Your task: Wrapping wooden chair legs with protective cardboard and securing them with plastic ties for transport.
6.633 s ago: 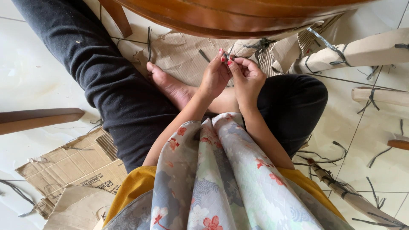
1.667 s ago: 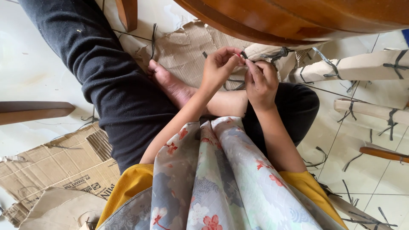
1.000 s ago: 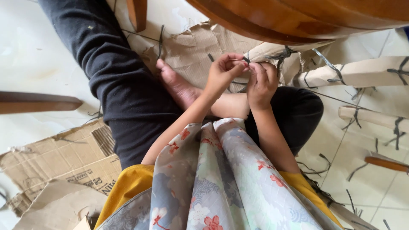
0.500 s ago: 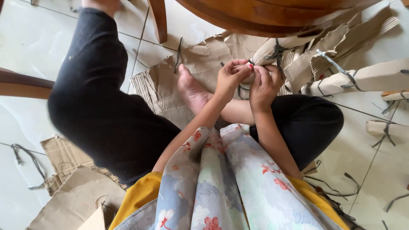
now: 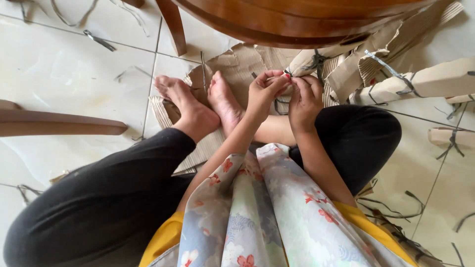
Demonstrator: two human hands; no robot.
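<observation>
1. I see my left hand (image 5: 263,91) and right hand (image 5: 305,96) raised together in front of me, fingertips meeting, both pinched nearly closed.
2. Between them they grip a thin dark strap (image 5: 286,75) at the end of a cardboard-wrapped leg (image 5: 316,60); which hand holds more of it, I cannot tell.
3. That strap sits just under the edge of the wooden table (image 5: 297,20), above my crossed legs.
4. My bare feet (image 5: 198,106) rest on a flattened sheet of cardboard (image 5: 237,69) on the tiled floor (image 5: 64,79).
5. Another wrapped leg (image 5: 425,81) lies to the right, with loose straps (image 5: 391,212) scattered nearby.
</observation>
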